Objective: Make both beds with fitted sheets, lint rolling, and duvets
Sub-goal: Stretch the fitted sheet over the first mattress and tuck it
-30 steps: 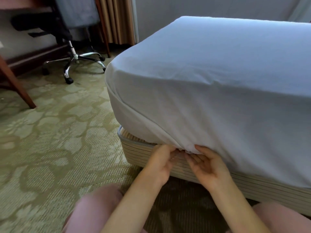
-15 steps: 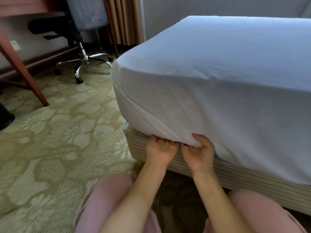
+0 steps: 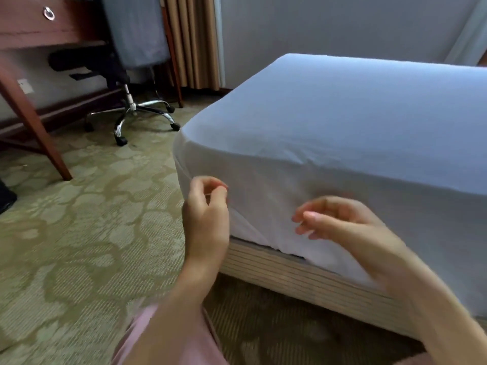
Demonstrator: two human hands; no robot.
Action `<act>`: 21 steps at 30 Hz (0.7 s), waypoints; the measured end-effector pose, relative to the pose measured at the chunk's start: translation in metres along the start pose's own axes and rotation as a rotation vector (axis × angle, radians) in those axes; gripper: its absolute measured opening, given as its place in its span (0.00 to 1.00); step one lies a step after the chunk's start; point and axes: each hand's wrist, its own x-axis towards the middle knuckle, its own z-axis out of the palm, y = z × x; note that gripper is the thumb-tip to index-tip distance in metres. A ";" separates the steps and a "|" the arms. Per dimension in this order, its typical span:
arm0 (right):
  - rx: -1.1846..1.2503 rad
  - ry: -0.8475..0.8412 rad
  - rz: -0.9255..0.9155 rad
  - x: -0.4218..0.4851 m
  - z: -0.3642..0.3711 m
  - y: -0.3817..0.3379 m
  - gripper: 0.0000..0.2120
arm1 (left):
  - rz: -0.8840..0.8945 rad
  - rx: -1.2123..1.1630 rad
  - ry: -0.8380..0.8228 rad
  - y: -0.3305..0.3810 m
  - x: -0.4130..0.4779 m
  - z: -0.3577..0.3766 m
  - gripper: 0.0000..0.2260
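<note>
A white fitted sheet (image 3: 329,127) covers the mattress and wraps its near corner down to the striped bed base (image 3: 290,275). My left hand (image 3: 205,214) is raised in front of that corner, fingers loosely curled, holding nothing. My right hand (image 3: 340,219) hovers in front of the mattress side, blurred, its fingers relaxed and apart from the sheet. The sheet's lower hem lies along the top of the base.
Patterned green carpet (image 3: 79,233) stretches to the left. A black office chair (image 3: 131,111) on a chrome wheeled base stands behind, beside a wooden desk (image 3: 39,25) with a slanted leg. Beige curtains (image 3: 192,40) hang at the back wall. My pink-clad knees are at the bottom.
Both hands have left the sheet's lower edge at the bed base and risen in front of the mattress side. The view has lifted and pulled back.
</note>
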 end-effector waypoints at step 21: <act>-1.101 0.392 -0.449 0.148 -0.010 -0.031 0.07 | 0.748 1.054 -0.209 0.008 0.141 0.098 0.05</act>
